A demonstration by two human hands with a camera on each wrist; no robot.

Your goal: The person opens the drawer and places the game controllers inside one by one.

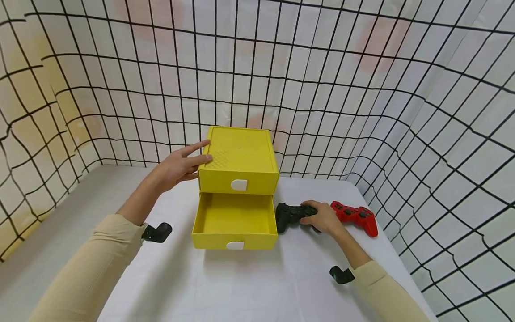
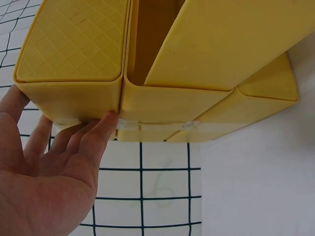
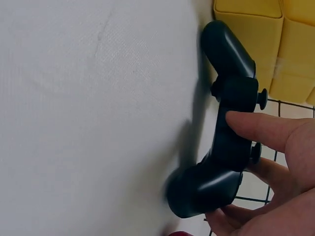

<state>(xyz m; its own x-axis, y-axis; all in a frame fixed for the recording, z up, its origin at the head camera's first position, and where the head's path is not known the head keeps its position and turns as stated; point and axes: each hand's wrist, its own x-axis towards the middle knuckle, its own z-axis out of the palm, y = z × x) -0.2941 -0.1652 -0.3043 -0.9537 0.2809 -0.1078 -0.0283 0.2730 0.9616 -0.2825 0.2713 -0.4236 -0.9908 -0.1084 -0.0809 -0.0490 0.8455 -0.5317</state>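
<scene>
At far left, the person's left hand (image 1: 177, 167) is spread, fingers mostly extended, with fingertips on the top edge and side wall of a yellow plastic box-shaped drawer unit (image 1: 247, 150); it is not clasped round the unit and appears, in my judgement, to steady it. The unit stands upright on the white-surfaced desk (image 1: 241, 290). Its yellow top drawer front (image 1: 217, 182), fitted with a rounded white plastic tab (image 1: 239, 184), sits flush and closed. Directly beneath, a yellow plastic drawer (image 1: 213, 241) with a similar tab stands pulled out; neither controller is inside it. Just to the right of this drawer is a black plastic twin-stick game controller (image 1: 284, 219). The person's right hand (image 1: 322, 217) is closed on it: the right wrist view shows the thumb on the controller's body between the sticks and fingers about the lower grip. Whether the controller is fully off the desk cannot be determined. Beyond the right hand, a red plastic game controller (image 1: 369, 222) lies on the desk. Assessment of progress: drawer opened and black controller secured, both done; outstanding, the black controller's release, with the red controller not in hand.
</scene>
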